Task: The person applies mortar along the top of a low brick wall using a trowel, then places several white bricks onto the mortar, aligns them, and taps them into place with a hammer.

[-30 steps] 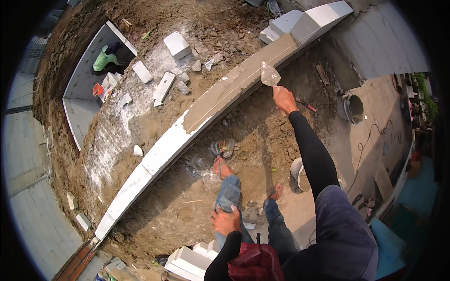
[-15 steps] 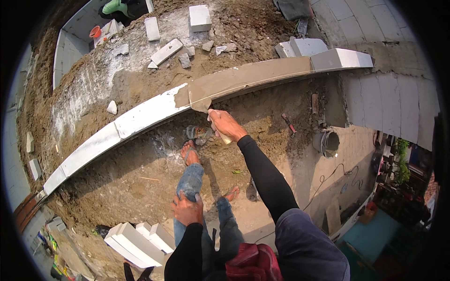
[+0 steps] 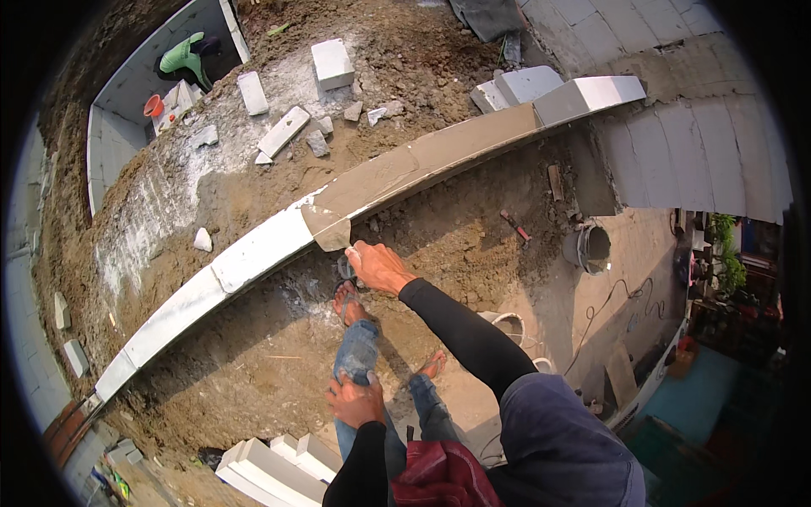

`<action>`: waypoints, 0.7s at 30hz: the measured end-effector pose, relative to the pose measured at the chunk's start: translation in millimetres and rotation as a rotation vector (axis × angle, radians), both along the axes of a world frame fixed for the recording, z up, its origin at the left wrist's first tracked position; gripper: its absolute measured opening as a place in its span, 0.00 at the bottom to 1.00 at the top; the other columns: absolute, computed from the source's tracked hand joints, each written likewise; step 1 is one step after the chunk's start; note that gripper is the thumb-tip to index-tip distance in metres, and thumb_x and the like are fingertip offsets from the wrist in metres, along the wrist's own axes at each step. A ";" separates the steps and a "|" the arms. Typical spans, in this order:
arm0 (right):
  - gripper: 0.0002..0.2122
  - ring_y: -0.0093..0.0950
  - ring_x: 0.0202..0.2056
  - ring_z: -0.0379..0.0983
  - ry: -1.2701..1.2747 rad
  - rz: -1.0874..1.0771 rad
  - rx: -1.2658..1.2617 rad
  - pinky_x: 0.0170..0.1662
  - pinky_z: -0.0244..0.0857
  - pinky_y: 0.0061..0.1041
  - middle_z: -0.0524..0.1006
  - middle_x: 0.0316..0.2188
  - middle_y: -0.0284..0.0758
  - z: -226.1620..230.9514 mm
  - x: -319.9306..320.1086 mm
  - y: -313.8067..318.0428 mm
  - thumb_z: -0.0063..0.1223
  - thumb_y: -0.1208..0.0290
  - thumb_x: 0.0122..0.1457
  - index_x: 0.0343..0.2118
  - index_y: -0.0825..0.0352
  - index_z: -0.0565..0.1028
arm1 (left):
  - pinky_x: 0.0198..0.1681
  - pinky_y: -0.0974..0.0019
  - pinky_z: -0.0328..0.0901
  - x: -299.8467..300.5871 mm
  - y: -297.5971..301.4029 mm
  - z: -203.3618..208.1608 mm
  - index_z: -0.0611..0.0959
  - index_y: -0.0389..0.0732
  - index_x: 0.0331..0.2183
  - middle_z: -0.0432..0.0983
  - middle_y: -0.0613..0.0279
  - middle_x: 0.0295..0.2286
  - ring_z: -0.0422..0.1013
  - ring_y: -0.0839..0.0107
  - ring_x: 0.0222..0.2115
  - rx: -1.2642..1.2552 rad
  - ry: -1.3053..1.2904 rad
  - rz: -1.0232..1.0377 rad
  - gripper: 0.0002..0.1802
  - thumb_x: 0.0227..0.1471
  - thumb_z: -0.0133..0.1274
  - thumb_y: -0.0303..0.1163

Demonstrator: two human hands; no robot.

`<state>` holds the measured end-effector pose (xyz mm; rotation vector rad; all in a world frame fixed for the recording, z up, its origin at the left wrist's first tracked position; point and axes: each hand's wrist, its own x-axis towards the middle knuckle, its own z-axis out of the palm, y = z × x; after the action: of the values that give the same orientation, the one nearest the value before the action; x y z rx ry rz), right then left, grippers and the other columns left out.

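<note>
My right hand [image 3: 380, 266] is closed round the handle of a trowel, mostly hidden in the fist. The trowel's blade [image 3: 326, 229] is smeared with mortar and lies over the near edge of a low wall. It touches the left end of a grey-brown mortar layer [image 3: 448, 150]. To the left, the wall's white blocks [image 3: 260, 252] have bare tops. A thin string runs along the wall's near edge above the mortar. My left hand [image 3: 355, 400] rests on my bent left knee, fingers spread, holding nothing.
Loose white blocks [image 3: 332, 64] and broken pieces lie on the soil beyond the wall. A hammer [image 3: 515, 226], a round bucket [image 3: 593, 250] and a cable are on the right. More blocks [image 3: 279, 469] are stacked near my left. A person in green [image 3: 182, 56] bends at upper left.
The trowel blade has shifted slightly left and towards me, to the mortar's left end. My view has swung, bringing a pale bucket by my right arm into sight. My left hand stays on the knee.
</note>
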<state>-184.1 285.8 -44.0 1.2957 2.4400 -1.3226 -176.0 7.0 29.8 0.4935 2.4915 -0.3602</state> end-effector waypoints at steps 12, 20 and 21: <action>0.23 0.59 0.47 0.77 -0.269 -0.516 0.231 0.52 0.69 0.54 0.81 0.42 0.56 1.6 181.0 222.9 0.40 0.52 0.71 0.43 0.70 0.78 | 0.53 0.43 0.70 -10.3 7.4 9.4 0.82 0.39 0.52 0.75 0.46 0.50 0.72 0.44 0.52 0.054 0.017 -0.204 0.38 0.48 0.63 0.58; 0.28 0.39 0.25 0.81 -0.021 -1.038 0.025 0.39 0.75 0.41 0.82 0.26 0.45 -3.2 265.5 291.7 0.35 0.50 0.71 0.41 0.76 0.78 | 0.48 0.46 0.73 -19.9 0.7 -9.0 0.85 0.42 0.48 0.77 0.54 0.48 0.74 0.50 0.49 0.070 0.098 -0.351 0.36 0.45 0.64 0.59; 0.28 0.37 0.23 0.80 0.066 -1.075 -0.054 0.36 0.75 0.40 0.81 0.24 0.44 -10.0 269.1 279.7 0.36 0.50 0.71 0.40 0.76 0.77 | 0.48 0.46 0.73 -18.0 2.7 -11.1 0.85 0.42 0.48 0.77 0.54 0.48 0.74 0.50 0.49 0.078 0.092 -0.351 0.36 0.45 0.64 0.59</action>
<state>85.0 565.5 -54.0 2.7363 1.6541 -1.5358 -194.0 9.7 18.7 0.9716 2.5114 -0.4292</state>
